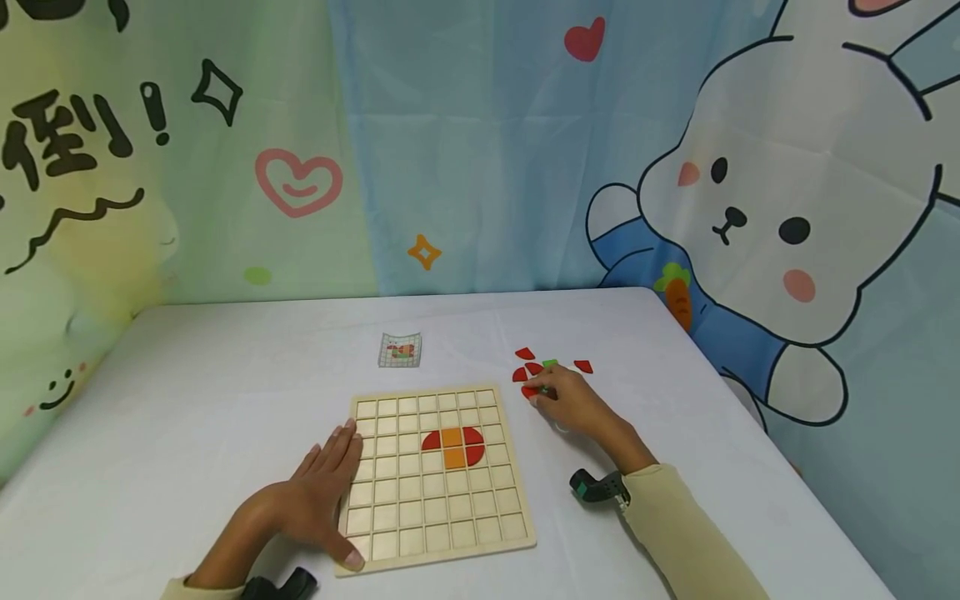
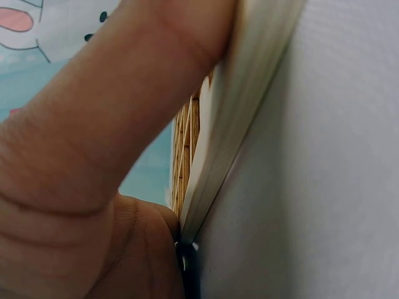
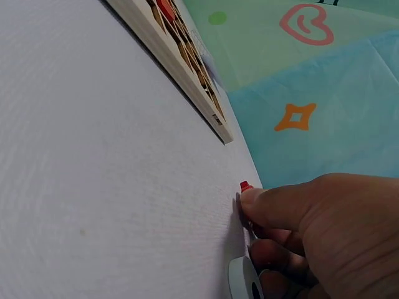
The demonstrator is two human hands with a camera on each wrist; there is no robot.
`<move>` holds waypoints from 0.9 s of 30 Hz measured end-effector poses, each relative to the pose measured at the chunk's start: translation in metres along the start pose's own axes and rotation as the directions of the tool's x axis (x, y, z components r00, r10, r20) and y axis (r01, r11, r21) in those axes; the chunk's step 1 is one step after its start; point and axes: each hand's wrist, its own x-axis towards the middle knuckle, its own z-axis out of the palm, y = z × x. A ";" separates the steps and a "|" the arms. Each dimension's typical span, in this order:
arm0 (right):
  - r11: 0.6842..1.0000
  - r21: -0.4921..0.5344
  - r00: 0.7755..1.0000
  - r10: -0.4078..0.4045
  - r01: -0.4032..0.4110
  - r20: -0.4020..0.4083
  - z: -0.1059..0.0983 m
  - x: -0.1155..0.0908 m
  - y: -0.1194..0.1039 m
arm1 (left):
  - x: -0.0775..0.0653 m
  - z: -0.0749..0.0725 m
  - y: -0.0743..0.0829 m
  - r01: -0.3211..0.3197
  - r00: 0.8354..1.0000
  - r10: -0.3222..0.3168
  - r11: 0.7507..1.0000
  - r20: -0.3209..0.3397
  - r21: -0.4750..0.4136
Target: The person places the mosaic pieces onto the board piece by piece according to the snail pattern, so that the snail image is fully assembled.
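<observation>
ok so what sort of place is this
Probably an indoor play or filming corner, though the room beyond is out of view. A cartoon-rabbit backdrop hangs behind a white table, on which lies a wooden grid board with red and orange pieces.

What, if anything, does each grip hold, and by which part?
The right grip pinches a red piece near one end, its far tip exposed. The left grip holds nothing; it rests against the left edge of the board.
</observation>
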 end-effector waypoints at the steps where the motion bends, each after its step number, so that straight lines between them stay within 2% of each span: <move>1: 1.000 0.002 1.000 -0.007 0.007 -0.005 0.000 0.000 0.000 | 0.000 -0.001 0.001 0.000 1.000 0.000 1.000 0.006 0.001; 9: 0.999 0.046 0.998 -0.024 0.026 -0.055 0.002 0.001 0.001 | -0.006 -0.014 0.019 0.007 1.000 -0.006 1.000 0.024 -0.009; 18: 0.994 0.085 0.995 -0.056 0.063 -0.083 0.006 0.002 0.001 | -0.002 -0.007 0.010 0.010 1.000 -0.010 1.000 0.028 -0.027; 23: 0.990 0.107 0.992 -0.080 0.090 -0.101 0.007 0.001 -0.002 | -0.003 -0.010 0.015 0.005 0.999 -0.004 0.999 0.037 -0.033; 27: 0.983 0.110 0.986 -0.136 0.147 -0.100 0.008 0.001 -0.008 | -0.005 -0.013 0.018 0.017 0.999 -0.015 0.999 0.044 -0.031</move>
